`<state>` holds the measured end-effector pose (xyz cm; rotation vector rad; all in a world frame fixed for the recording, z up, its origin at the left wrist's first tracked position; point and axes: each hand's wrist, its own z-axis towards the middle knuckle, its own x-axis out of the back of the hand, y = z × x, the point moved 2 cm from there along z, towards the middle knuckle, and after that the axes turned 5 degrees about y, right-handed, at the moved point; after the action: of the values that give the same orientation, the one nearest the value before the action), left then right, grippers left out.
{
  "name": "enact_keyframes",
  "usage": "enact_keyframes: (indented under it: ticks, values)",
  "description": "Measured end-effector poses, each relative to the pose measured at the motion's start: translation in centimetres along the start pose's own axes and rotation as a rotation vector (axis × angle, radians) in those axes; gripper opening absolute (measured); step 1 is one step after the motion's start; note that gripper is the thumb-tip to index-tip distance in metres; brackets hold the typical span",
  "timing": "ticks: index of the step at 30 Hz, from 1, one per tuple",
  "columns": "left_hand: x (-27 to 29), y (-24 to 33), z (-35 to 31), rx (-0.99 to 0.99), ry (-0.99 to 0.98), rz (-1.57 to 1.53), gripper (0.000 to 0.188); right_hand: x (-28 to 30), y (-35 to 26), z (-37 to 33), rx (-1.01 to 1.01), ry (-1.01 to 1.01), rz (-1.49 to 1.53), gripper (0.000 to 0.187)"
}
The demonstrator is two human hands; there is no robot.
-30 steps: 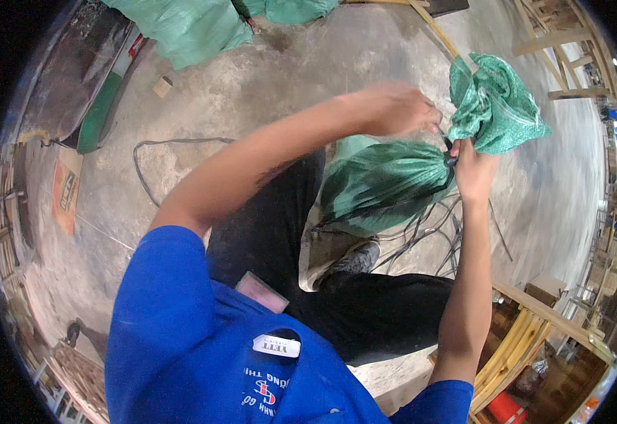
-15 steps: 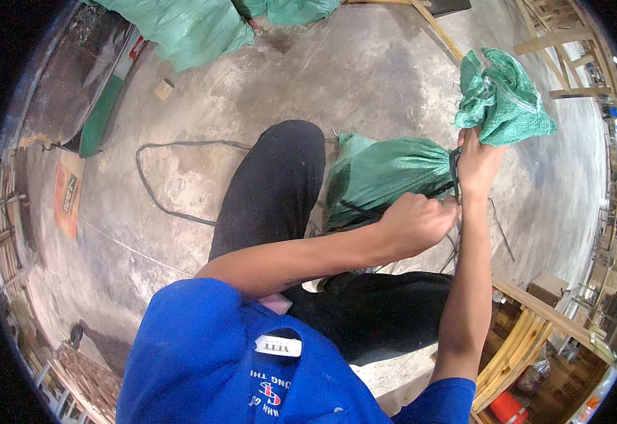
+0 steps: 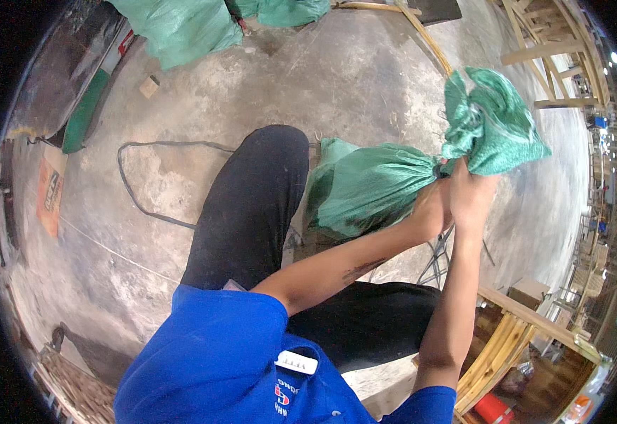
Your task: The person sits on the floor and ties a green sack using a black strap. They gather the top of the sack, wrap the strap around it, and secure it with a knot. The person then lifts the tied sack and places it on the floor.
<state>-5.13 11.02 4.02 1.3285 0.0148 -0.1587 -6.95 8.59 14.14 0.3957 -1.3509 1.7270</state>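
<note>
Mottled grey concrete floor [image 3: 351,85] is spreading across the middle of the frame, its edges bending toward the dark rim. At the far left, an orange-and-brown piece of cardboard [image 3: 50,198] is lying flat, with a dark panel [image 3: 68,63] leaning above it at upper left and a green strip [image 3: 88,109] running along the panel's lower edge. Just right of that, a small tan block [image 3: 150,87] is resting on the floor, and a black cord [image 3: 167,143] is looping below it. Large pale-green sacks [image 3: 181,32] are bulging in from the top edge. Black trousers [image 3: 252,191] are covering two bent legs at centre, below which a blue shirt [image 3: 209,339] is filling the lower edge. Right of the near knee, a green sack [image 3: 365,184] is lying on its side, its body narrowing rightward to a bunched neck with a dark band [image 3: 441,170]. The left hand [image 3: 432,208] is pressing in close beside that neck; its fingers are hidden, so I cannot tell what it is grasping. The right hand [image 3: 472,191] is clenching the neck, and the sack's crumpled mouth is flaring above it at upper right. Farther right, a slatted wooden crate [image 3: 495,360] is standing at lower right.
</note>
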Motion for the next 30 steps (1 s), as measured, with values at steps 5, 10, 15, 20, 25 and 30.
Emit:
enact_keyframes:
  ticks: [5,10,15,20,25,30]
  values:
    - [-2.3,0.1,2.3,-0.091,0.264,0.071,0.021,0.9,0.7,-1.0,0.047,0.021,-0.089,0.037]
    - [-4.5,-2.0,2.9,0.168,0.101,-0.237,0.02,1.4,1.1,-1.9,0.058,-0.01,-0.13,0.025]
    - [-5.4,-3.2,2.5,-0.04,0.358,-0.266,0.017,1.7,1.8,-2.4,-0.066,-0.029,-0.013,0.022]
    - [-6.0,-3.0,2.5,0.622,0.203,-2.025,0.019,1.5,2.8,-2.3,-0.303,-0.054,0.401,0.026]
    - [-4.9,-2.2,2.8,0.69,0.229,-1.713,0.033,0.8,3.2,-2.1,-0.358,0.032,0.534,0.023]
    - [-4.7,-2.4,3.4,0.298,0.095,-0.905,0.032,0.2,3.0,-2.2,-0.339,0.131,0.596,0.021]
